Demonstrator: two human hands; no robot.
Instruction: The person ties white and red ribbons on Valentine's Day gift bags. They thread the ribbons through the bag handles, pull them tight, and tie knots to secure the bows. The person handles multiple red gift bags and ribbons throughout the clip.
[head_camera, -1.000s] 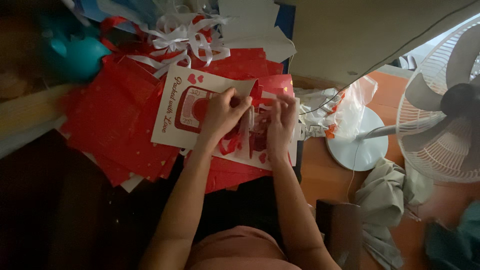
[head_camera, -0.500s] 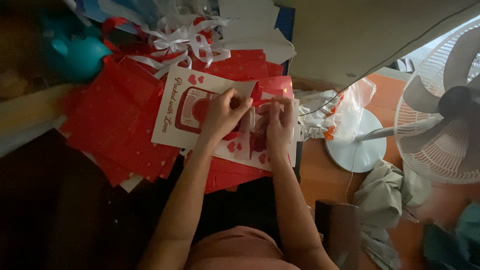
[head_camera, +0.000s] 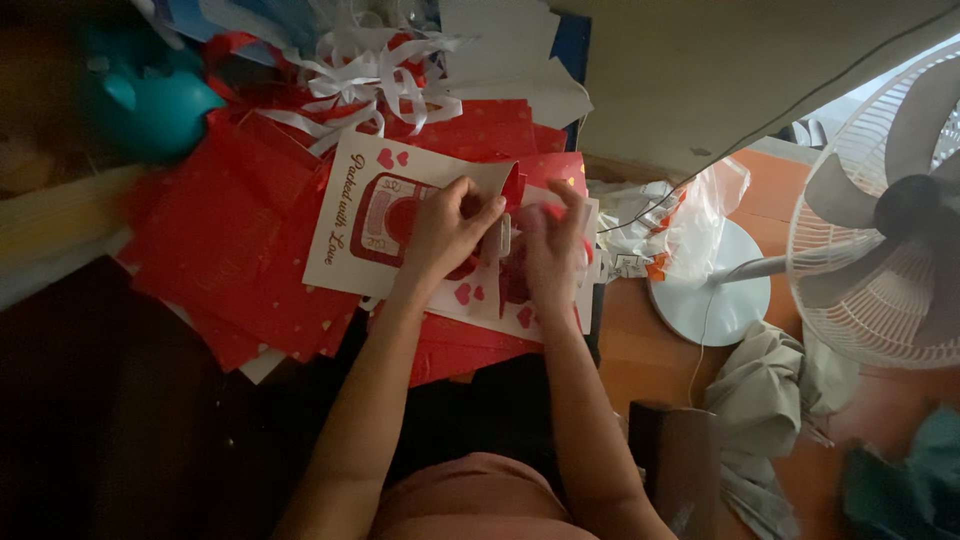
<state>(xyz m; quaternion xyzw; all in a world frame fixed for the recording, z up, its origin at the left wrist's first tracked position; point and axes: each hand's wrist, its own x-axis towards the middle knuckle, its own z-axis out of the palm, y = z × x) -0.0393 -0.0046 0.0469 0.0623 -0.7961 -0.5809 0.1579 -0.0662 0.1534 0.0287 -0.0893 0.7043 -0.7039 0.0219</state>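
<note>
At the far left a teal rounded object (head_camera: 150, 105) is sitting at the edge of the pile, and beside it a loose stack of red sheets with small pale hearts (head_camera: 235, 260) is spreading over the surface, some corners hanging past the near edge; a nudge from a forearm could be sending those sheets sliding to the floor. Above them a tangle of white ribbon (head_camera: 375, 75) is lying across the red paper, close enough that a loop could be snagging on a lifted flap. In the middle, the white card with red hearts and a red jar picture (head_camera: 365, 215) is lying flat on the red stack, its right end being folded up. The left hand (head_camera: 445, 235) is curling over that fold, thumb and fingers closed on the card's edge and a small pale strip. The right hand (head_camera: 550, 250) is blurred; its fingers are half bent over the card's right part, and I cannot tell what it is gripping. The blur suggests quick movement, so the fold could be creasing crooked or the thin card tearing at the bend. To the right a crumpled clear plastic bag (head_camera: 680, 215) and a white standing fan (head_camera: 880, 220) are standing near; if the fan is running, its air could be lifting the light paper.
</note>
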